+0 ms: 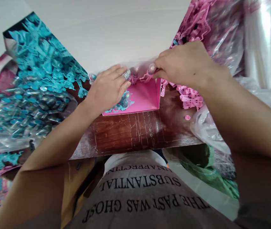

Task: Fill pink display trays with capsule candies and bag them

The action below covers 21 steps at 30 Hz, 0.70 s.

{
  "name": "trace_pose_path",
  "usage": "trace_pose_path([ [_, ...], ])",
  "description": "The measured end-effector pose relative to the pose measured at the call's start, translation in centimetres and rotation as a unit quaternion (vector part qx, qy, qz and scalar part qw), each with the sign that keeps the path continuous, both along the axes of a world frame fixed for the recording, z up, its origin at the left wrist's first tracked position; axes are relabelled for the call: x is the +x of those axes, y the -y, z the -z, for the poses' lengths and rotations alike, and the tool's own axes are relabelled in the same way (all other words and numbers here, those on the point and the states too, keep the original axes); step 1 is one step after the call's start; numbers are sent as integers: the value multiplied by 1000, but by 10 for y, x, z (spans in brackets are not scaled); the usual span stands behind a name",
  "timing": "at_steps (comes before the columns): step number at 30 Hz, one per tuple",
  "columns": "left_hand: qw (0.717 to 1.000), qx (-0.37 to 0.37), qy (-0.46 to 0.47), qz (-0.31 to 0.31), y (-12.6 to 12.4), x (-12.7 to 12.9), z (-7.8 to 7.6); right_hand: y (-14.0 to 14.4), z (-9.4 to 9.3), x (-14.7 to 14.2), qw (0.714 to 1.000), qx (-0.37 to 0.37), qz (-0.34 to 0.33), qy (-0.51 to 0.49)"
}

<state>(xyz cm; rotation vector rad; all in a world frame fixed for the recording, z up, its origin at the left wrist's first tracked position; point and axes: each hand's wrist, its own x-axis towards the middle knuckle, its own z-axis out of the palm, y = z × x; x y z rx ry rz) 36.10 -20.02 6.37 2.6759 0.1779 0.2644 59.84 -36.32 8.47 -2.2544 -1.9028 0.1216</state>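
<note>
Pink card (145,97), folded and standing on the dark wooden bench (130,130), was partly hidden under both hands, so its far edge could not be made out. A thin clear film (140,65) lay over that edge, hard to trace against the pale wall. Printed letters on the person's grey shirt (145,197) read, upside down from where the camera sat, "THE PAST WAS GHOST" and "SUBSTANTIAL"; the line beyond was cut off by the bench edge.

The left hand (108,87), a glittery ring (126,74) on one finger, lay flat with fingers loosely spread on the card's left side, covering teal cut-outs (121,105) on it. The right hand (185,65) had its fingers closed in a pinch on a pink lace trim (147,76) at the card's far edge.

Teal paper shapes (44,63) were heaped in a bag on the left, pink ones (192,22) on the right, with a small pink button (187,117) lying near.
</note>
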Motion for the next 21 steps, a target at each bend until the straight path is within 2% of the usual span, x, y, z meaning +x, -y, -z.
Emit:
trace_pose_path([
  [6,998,-52,7,-35,1,2,5,-6,22,28,996,14,-2,-91],
  [9,998,-55,15,-37,0,1,6,-16,37,28,989,69,21,-128],
  [11,999,-44,13,-30,-2,0,5,-18,41,20,991,61,33,-117],
  [14,1000,-19,4,-14,-3,-2,2,-7,33,0,998,21,43,-27],
  [18,1000,-4,4,-12,-3,-3,2,21,13,-27,994,94,62,11],
  [21,1000,10,-3,-16,-3,-2,5,26,10,-36,992,110,69,7],
])
